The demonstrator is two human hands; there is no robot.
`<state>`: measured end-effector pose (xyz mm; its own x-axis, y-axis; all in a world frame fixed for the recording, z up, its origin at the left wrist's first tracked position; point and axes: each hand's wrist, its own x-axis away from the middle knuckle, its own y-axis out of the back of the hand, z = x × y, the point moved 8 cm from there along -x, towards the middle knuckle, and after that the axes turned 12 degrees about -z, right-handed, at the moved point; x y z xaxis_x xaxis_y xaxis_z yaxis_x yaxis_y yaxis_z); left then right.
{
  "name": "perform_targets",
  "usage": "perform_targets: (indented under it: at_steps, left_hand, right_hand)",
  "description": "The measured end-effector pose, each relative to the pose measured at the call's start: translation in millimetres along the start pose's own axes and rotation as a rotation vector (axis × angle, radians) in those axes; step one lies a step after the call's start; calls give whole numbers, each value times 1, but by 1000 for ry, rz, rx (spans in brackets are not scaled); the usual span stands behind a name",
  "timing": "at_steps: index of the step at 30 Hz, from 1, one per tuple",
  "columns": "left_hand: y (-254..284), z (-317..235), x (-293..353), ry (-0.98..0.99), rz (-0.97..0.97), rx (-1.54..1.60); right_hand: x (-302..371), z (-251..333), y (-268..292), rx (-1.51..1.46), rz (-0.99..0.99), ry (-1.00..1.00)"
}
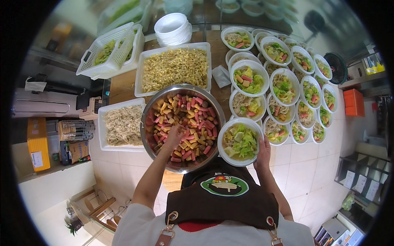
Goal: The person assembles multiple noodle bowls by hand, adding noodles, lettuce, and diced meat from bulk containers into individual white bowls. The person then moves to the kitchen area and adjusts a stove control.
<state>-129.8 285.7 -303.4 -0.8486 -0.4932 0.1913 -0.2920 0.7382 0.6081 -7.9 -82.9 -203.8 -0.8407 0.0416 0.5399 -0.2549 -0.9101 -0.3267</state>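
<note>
A large steel mixing bowl (218,107) is filled with pink sausage pieces (196,116), tan chunks and a few brown balls. My left hand (176,135) reaches into it, fingers drawn together on sausage pieces; exactly how many is hidden. On the right, my right hand (263,153) grips the rim of a white plastic bowl (227,156), thumb on top and fingers underneath. Lettuce (243,144) and pale sprouts lie in this bowl, with no sausage visible on top. It is held close beside the steel bowl, level or nearly so.
Stacked filled white bowls (284,87) crowd the right side. A tub of bean sprouts (174,69) and a tray of pale shredded strands (123,125) flank the steel bowl. Behind stand a white basket with greens (108,51) and stacked empty bowls (172,28).
</note>
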Motion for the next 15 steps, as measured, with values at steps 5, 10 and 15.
perform_targets:
  at_steps: [5,10,15]
  left_hand:
    - [-8,-70,42,-282,21,-259]
    - [-12,-51,46,-244,-43,-248]
    - [-4,-34,45,101,70,63]
  right_hand:
    - [2,3,-3,12,-4,7]
    - [3,1,-4,47,-36,-7]
    - [2,-1,-2,50,3,8]
